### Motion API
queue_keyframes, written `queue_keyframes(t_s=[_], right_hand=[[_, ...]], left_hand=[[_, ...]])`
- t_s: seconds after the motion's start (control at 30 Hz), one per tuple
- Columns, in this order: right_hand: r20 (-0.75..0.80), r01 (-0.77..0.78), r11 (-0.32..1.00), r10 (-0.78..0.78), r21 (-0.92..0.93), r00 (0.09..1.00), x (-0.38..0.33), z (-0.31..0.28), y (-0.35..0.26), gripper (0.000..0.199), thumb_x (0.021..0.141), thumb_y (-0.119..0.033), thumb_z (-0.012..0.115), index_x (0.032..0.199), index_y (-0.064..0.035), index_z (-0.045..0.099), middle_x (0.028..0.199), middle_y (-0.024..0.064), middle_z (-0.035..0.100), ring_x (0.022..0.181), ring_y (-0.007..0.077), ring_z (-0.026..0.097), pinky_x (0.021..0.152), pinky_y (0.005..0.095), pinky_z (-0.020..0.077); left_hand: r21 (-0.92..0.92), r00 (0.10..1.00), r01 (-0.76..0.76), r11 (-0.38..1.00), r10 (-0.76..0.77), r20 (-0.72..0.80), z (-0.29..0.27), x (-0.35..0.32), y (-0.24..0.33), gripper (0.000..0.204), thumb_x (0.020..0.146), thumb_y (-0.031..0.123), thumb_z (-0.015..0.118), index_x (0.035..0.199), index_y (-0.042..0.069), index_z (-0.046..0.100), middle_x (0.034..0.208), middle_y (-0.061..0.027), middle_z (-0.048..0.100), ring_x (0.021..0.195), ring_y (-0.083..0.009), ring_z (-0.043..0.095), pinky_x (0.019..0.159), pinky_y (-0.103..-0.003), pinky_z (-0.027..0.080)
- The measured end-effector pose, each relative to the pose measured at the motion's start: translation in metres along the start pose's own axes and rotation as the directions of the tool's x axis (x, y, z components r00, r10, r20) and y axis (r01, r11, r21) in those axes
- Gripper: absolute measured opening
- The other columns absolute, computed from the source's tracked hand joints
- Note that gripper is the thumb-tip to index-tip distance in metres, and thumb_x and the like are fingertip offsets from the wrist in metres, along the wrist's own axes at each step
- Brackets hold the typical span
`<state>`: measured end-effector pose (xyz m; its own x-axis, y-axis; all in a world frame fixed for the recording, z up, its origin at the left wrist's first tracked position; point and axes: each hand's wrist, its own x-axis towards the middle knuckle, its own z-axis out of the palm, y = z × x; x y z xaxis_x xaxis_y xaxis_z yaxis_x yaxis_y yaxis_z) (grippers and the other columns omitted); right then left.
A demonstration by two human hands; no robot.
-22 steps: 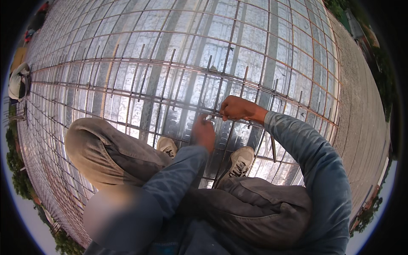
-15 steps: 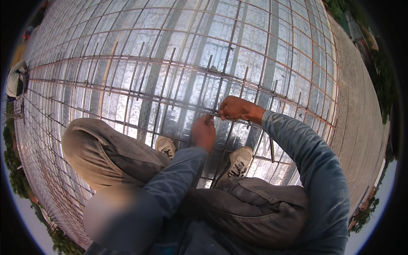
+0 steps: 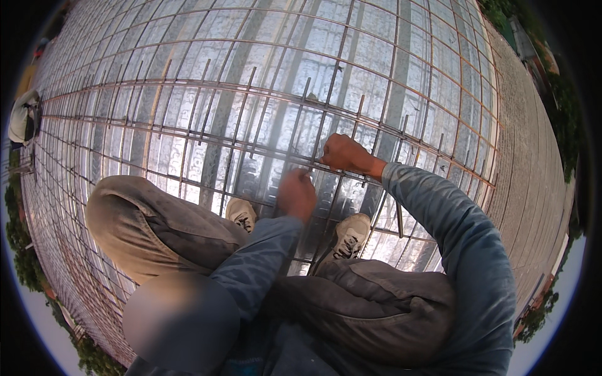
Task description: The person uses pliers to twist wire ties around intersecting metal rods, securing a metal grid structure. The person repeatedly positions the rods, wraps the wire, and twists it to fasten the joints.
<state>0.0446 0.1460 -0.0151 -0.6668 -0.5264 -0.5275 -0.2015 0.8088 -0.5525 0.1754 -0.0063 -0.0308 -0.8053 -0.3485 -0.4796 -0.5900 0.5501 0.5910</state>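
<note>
Rusty steel reinforcing bars (image 3: 271, 148) cross in a grid over shiny ribbed metal decking (image 3: 276, 75). My right hand (image 3: 346, 153) is closed in a fist at a bar crossing, its knuckles up. Whatever it grips is hidden by the fingers. Just below and to the left, my left hand (image 3: 297, 195) is slightly blurred, with its thumb and fingers drawn together close to the same bar. Anything pinched there is too small to make out.
My shoes (image 3: 351, 235) stand between the bars, knees bent to each side. Below my right sleeve a short dark rod (image 3: 399, 219) points down. Another person (image 3: 24, 119) is at the far left. Ridged grey surface (image 3: 530, 150) runs along the right edge.
My right fist has risen slightly. The left hand has shifted a little to the left, and the gap between the two hands has widened.
</note>
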Motion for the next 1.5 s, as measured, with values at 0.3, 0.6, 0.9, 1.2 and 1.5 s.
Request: queue_keyframes(t_s=[0.3,0.6,0.9,1.2,1.5], right_hand=[[-0.107,0.070,0.998,-0.070,0.000,0.992,-0.001,0.016,-0.001,0.032,0.080,-0.024,0.071,0.077,0.0078,0.071,0.083,0.0325,0.068,0.084,0.0503,0.069,0.078,0.0529,0.0563],[0.027,0.088,0.996,-0.087,-0.009,0.996,0.011,-0.005,0.010,0.022,0.079,-0.019,0.068,0.082,0.0012,0.076,0.079,0.0249,0.072,0.077,0.0398,0.072,0.078,0.0484,0.0556],[-0.069,0.127,0.984,-0.136,-0.124,0.988,0.007,-0.041,0.034,0.024,0.081,-0.015,0.059,0.076,0.0033,0.074,0.087,0.0242,0.072,0.081,0.0476,0.069,0.080,0.0528,0.0558],[-0.149,0.002,0.969,0.036,0.248,0.988,0.002,0.003,0.036,0.026,0.079,-0.020,0.068,0.083,0.0055,0.074,0.070,0.0209,0.069,0.064,0.0306,0.067,0.068,0.0423,0.0537],[-0.002,0.242,0.969,-0.242,0.052,0.970,0.024,0.017,0.052,0.011,0.071,-0.014,0.073,0.075,-0.0042,0.076,0.073,0.0139,0.071,0.070,0.0313,0.069,0.064,0.0437,0.0545]], left_hand=[[0.026,0.990,-0.082,0.996,0.085,-0.111,-0.004,0.008,-0.003,0.018,0.094,0.025,0.066,0.099,0.009,0.074,0.097,-0.0169,0.073,0.097,-0.0407,0.069,0.084,-0.052,0.054],[0.038,0.995,-0.054,0.998,0.057,-0.076,-0.003,0.008,0.009,0.032,0.091,0.027,0.072,0.106,-0.001,0.076,0.097,-0.0212,0.076,0.093,-0.0372,0.074,0.084,-0.047,0.055],[-0.325,0.996,-0.090,0.941,0.092,-0.009,0.023,0.020,-0.021,0.029,0.096,0.023,0.069,0.112,-0.002,0.073,0.090,-0.0101,0.074,0.077,-0.0233,0.067,0.072,-0.040,0.053],[-0.636,0.958,0.288,0.715,-0.217,0.190,0.018,0.018,-0.005,0.025,0.098,0.022,0.069,0.117,0.006,0.065,0.075,0.0034,0.053,0.063,-0.0062,0.045,0.052,-0.027,0.036],[-0.731,0.862,0.500,0.465,-0.349,0.368,0.000,0.007,0.017,0.026,0.096,0.020,0.072,0.117,0.012,0.059,0.089,0.0029,0.052,0.077,-0.0095,0.049,0.066,-0.029,0.045]])
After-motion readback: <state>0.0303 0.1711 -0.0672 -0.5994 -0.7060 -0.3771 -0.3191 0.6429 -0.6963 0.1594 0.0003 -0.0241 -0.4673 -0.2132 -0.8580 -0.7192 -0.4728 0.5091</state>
